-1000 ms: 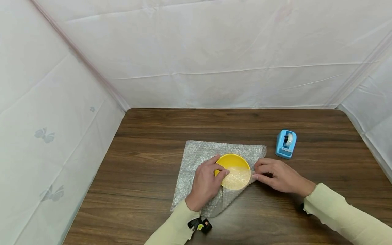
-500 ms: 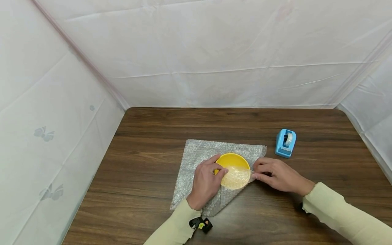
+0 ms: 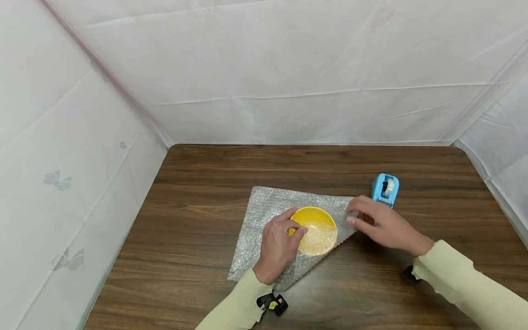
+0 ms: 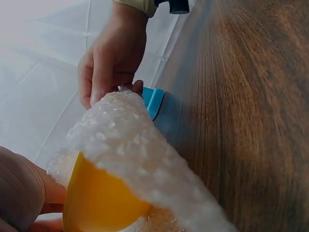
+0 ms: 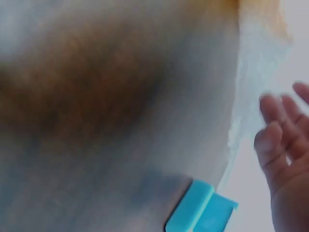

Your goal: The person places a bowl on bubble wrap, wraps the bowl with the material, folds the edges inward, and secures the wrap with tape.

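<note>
"One grip or two?"
"One: your left hand [image 3: 276,250] pinches bubble wrap [image 3: 264,213] at the rim of the yellow bowl [image 3: 310,214]; draw that flap snug over its near half. Your right hand [image 3: 383,227] is loose-fingered by the sheet's right edge."
"Elbow room?"
"Tabletop [image 3: 189,229] leftward; rightward, a blue tape dispenser [image 3: 380,193] just beyond."

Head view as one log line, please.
left hand: holds bubble wrap partly over yellow bowl | right hand: holds nothing, near wrap's right edge | tape dispenser: partly hidden by right hand
</note>
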`<control>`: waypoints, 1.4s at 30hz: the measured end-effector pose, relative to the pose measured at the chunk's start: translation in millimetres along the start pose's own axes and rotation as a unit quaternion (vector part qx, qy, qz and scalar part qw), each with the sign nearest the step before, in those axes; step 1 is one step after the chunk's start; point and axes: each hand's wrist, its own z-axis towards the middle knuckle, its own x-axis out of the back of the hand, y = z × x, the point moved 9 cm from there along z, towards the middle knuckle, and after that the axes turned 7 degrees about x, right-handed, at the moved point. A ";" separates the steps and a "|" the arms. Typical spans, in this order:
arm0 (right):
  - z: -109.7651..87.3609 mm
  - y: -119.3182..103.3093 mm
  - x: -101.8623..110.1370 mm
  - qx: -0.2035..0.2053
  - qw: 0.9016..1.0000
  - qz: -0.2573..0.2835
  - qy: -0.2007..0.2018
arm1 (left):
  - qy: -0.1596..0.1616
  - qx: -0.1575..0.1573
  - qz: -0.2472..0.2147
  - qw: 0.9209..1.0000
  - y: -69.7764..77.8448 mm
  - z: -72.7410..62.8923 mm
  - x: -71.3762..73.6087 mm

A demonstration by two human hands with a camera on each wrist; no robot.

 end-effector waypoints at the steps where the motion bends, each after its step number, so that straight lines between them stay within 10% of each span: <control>1: 1.7 3.5 4.4 -0.012 1.000 -0.016 0.010 | 0.001 -0.001 -0.001 1.000 0.2 0.0 0.2; 17: 22.2 37.3 6.6 -0.175 0.979 -0.098 -0.027 | -0.001 0.018 -0.013 1.000 -0.7 -0.3 0.3; 26: 29.9 50.2 -1.9 -0.221 0.973 -0.022 -0.067 | -0.002 0.029 -0.013 0.999 -2.1 0.6 0.4; 42: 24.4 45.0 18.4 -0.218 0.974 0.035 0.052 | 0.020 -0.016 0.004 1.000 3.2 -1.2 1.8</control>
